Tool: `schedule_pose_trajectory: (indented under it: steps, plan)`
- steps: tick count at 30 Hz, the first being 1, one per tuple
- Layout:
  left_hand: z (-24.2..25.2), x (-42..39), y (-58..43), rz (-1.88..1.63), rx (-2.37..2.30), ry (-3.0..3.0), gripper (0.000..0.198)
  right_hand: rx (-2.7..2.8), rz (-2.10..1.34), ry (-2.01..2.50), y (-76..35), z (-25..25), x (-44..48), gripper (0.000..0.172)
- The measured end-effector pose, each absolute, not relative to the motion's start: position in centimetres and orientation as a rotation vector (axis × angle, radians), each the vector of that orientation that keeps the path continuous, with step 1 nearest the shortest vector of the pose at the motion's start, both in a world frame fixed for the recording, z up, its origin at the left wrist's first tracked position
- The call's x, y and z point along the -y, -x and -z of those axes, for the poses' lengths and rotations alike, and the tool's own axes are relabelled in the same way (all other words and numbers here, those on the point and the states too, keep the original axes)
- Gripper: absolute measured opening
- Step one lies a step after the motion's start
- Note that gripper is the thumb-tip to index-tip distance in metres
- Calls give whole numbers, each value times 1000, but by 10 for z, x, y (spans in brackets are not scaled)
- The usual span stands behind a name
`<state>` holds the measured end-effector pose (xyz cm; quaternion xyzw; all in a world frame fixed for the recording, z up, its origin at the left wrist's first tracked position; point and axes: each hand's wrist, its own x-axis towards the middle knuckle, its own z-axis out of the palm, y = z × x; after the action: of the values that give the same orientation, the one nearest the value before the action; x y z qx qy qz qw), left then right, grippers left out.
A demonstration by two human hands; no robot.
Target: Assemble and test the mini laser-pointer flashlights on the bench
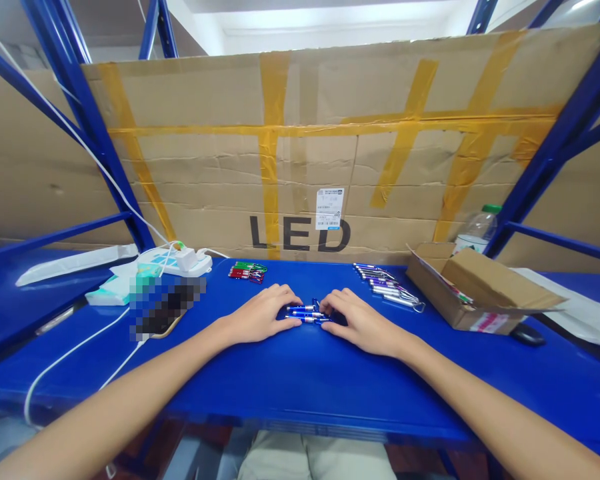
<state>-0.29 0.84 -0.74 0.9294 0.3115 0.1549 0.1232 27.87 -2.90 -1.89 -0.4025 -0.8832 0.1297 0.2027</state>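
Note:
Both my hands rest on the blue shelf surface [300,373], facing each other. Between them lie a few small blue keychain lights [306,313] side by side. My left hand [263,313] touches their left ends with its fingers stretched and slightly curled. On their right ends sits my right hand [363,323], fingers bent over the lights. A pile of silver and purple keychain lights [387,283] lies to the right of my right hand. A small group of red and green keychain lights [247,271] lies behind my left hand.
An open cardboard box [473,290] stands at the right with a plastic bottle [475,230] behind it. A white power strip [177,262], cables and a phone [165,310] lie at the left. A taped cardboard wall [300,153] marked LED closes the back. Blue rack posts stand on both sides.

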Motion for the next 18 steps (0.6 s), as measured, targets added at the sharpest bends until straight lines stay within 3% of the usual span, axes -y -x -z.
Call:
schedule_pose_trajectory:
  steps: [9, 14, 18]
  plan:
    - [11, -8, 1, -505, -864, -2682, 30, 2469, -344, 1084, -281, 14, 29, 22]
    - [12, -8, 1, -520, -874, -2665, 30, 2495, -399, 1100, -285, 20, 27, 63]
    - [12, -9, 2, -497, -873, -2651, 33, 2489, -425, 1083, -284, 21, 24, 52]
